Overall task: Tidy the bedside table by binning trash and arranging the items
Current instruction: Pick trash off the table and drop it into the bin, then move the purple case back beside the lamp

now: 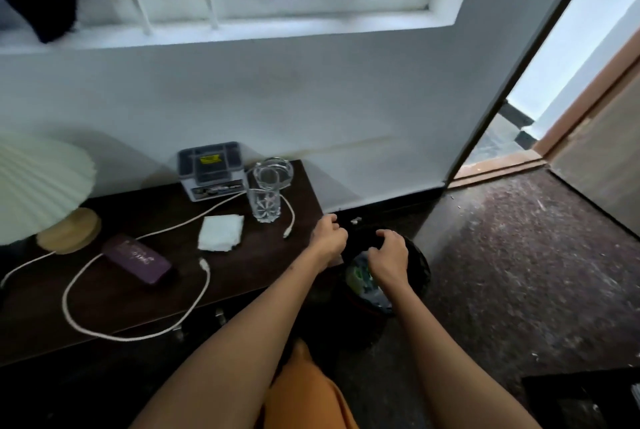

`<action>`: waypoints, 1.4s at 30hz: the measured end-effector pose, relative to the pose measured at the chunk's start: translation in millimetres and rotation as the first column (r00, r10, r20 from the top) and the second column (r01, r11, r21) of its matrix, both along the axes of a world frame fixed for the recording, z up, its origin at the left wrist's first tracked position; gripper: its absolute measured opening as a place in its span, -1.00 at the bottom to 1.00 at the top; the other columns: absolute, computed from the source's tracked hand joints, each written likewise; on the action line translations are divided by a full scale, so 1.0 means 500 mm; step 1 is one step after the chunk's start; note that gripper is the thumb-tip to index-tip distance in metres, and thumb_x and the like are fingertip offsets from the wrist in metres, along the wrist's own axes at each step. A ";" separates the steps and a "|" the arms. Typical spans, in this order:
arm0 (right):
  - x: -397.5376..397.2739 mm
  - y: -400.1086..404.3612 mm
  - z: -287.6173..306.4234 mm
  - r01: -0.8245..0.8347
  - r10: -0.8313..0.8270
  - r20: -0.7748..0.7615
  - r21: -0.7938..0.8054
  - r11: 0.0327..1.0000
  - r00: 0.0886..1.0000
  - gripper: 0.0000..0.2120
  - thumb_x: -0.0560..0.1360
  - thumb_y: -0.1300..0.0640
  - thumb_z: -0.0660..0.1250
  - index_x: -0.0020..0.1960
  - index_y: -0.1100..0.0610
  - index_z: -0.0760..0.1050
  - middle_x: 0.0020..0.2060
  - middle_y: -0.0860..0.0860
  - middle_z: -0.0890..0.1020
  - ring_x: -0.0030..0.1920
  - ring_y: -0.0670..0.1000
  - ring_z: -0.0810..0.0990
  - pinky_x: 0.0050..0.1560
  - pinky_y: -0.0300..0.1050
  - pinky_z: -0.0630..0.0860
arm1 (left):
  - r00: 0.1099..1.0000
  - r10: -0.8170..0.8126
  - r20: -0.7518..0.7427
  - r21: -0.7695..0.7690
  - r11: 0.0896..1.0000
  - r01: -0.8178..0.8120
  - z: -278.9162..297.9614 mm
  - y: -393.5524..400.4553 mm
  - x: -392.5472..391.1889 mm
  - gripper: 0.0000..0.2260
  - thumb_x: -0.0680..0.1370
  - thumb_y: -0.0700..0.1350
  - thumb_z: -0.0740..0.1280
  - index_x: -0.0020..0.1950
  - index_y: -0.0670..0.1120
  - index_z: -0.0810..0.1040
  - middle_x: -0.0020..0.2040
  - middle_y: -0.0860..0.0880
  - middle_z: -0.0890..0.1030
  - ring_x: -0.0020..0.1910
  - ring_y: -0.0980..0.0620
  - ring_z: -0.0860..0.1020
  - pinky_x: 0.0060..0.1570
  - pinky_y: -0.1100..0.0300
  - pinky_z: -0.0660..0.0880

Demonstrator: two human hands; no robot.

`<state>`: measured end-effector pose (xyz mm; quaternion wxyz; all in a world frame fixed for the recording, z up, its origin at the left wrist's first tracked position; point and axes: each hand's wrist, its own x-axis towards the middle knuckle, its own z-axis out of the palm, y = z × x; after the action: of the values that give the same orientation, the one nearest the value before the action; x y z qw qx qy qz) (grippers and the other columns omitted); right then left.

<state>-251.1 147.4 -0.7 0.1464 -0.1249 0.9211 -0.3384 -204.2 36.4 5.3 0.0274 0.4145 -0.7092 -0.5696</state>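
Trash is what I am dealing with at this step: both my hands are hovering at the black bin (420, 264) that stands on the floor just off the right end of the bench (242, 266). My left hand (329, 238) is curled over the bench corner and my right hand (388, 255) is curled above the bin's mouth; whether either is pinching a scrap I cannot tell, since the fingers hide it. Crumpled waste is already lying inside the bin.

Next, I judge, I am going back for the white tissue (221, 232), lying flat near the drinking glass (264, 205). After that comes arranging: the white cable (138, 335) is looping across the front, its plug pointing toward the wall, and the purple case (138, 259) is lying with its long axis slanting from back-left to front-right.
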 end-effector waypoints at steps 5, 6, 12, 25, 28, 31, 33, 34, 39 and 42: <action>0.084 -0.060 0.037 -0.065 0.065 0.006 -0.058 0.996 0.998 -0.56 0.47 0.29 0.25 0.35 0.24 0.35 0.35 0.19 0.38 0.32 0.15 0.40 0.29 -0.08 0.31 | 0.974 0.223 -0.028 -0.040 0.974 -0.224 0.025 -0.091 0.137 -0.60 0.55 -0.20 0.17 0.41 -0.11 0.33 0.29 -0.10 0.51 0.20 -0.08 0.50 0.12 0.18 0.41; 0.103 -0.074 0.044 -0.082 0.083 0.007 -0.065 0.994 0.997 -0.55 0.47 0.29 0.25 0.35 0.24 0.35 0.34 0.19 0.38 0.31 0.16 0.41 0.28 -0.06 0.33 | 0.964 0.264 -0.028 -0.044 0.963 -0.265 0.029 -0.109 0.166 -0.61 0.56 -0.18 0.18 0.40 -0.11 0.34 0.27 -0.10 0.52 0.17 -0.08 0.51 0.07 0.18 0.40; 0.205 -0.154 0.089 -0.176 0.174 -0.026 -0.086 0.981 0.984 -0.54 0.45 0.29 0.25 0.35 0.26 0.34 0.32 0.20 0.40 0.31 0.15 0.39 0.27 -0.10 0.30 | 0.895 0.445 -0.047 -0.094 0.890 -0.447 0.057 -0.171 0.319 -0.62 0.53 -0.16 0.22 0.36 -0.15 0.38 0.26 -0.18 0.53 0.22 -0.16 0.49 0.15 0.15 0.38; 0.383 -0.288 0.118 -0.411 0.407 -0.084 -0.033 0.911 0.910 -0.54 0.46 0.28 0.27 0.35 0.23 0.34 0.32 0.17 0.41 0.31 0.15 0.41 0.26 -0.11 0.31 | 0.769 0.639 -0.033 -0.081 0.765 -0.639 0.050 -0.271 0.598 -0.84 0.53 -0.19 0.24 0.00 -0.14 0.60 0.09 -0.15 0.60 0.19 -0.16 0.52 0.18 0.09 0.41; 0.417 -0.312 0.104 -0.463 0.462 -0.057 -0.016 0.886 0.885 -0.54 0.47 0.23 0.30 0.35 0.23 0.35 0.31 0.18 0.42 0.32 0.15 0.41 0.28 -0.12 0.29 | 0.752 0.659 -0.017 -0.067 0.750 -0.658 0.037 -0.280 0.632 -0.72 0.53 -0.19 0.24 0.22 -0.19 0.53 0.21 -0.15 0.58 0.22 -0.13 0.51 0.17 0.13 0.39; 0.447 -0.340 0.085 -0.502 0.502 -0.024 0.000 0.865 0.864 -0.54 0.47 0.18 0.33 0.34 0.21 0.37 0.28 0.18 0.48 0.29 0.17 0.45 0.26 -0.10 0.33 | 0.739 0.674 -0.011 -0.050 0.738 -0.673 0.025 -0.295 0.656 -0.66 0.53 -0.18 0.23 0.30 -0.18 0.46 0.25 -0.14 0.54 0.22 -0.11 0.49 0.14 0.13 0.39; 0.461 -0.359 0.069 -0.534 0.534 0.006 0.009 0.846 0.846 -0.52 0.45 0.15 0.37 0.34 0.21 0.36 0.25 0.17 0.51 0.26 0.15 0.47 0.23 -0.10 0.37 | 0.727 0.686 -0.007 -0.038 0.726 -0.686 0.018 -0.310 0.666 -0.65 0.53 -0.18 0.23 0.32 -0.17 0.43 0.22 -0.13 0.54 0.10 -0.07 0.51 0.04 0.16 0.38; 0.466 -0.369 0.060 -0.546 0.546 0.021 0.018 0.837 0.838 -0.50 0.44 0.13 0.38 0.33 0.21 0.36 0.23 0.17 0.52 0.25 0.14 0.49 0.22 -0.09 0.39 | 0.724 0.690 -0.009 -0.035 0.723 -0.690 0.013 -0.319 0.669 -0.66 0.54 -0.17 0.23 0.31 -0.16 0.43 0.20 -0.13 0.55 0.03 -0.04 0.50 0.03 0.16 0.39; 0.487 -0.422 0.012 -0.570 0.566 0.075 0.074 0.818 0.821 -0.55 0.41 0.09 0.43 0.24 0.14 0.40 0.17 0.13 0.54 0.19 0.14 0.50 0.15 -0.08 0.42 | 0.730 0.683 0.006 -0.046 0.730 -0.682 -0.020 -0.353 0.681 -0.69 0.57 -0.12 0.23 0.29 -0.16 0.45 0.21 -0.12 0.57 0.14 -0.08 0.54 0.09 0.12 0.43; 0.495 -0.453 -0.013 -0.578 0.575 0.062 0.101 0.810 0.816 -0.53 0.40 0.07 0.44 0.24 0.15 0.39 0.18 0.14 0.52 0.19 0.14 0.49 0.17 -0.08 0.41 | 0.753 0.658 0.009 -0.066 0.751 -0.657 -0.039 -0.376 0.678 -0.68 0.58 -0.12 0.23 0.31 -0.17 0.44 0.24 -0.13 0.56 0.18 -0.07 0.53 0.10 0.15 0.43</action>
<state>-3.4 -78.9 -7.1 0.2622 -0.3847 0.8556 -0.2262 134.9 -151.8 -14.0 0.2267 0.6453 -0.5351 -0.4958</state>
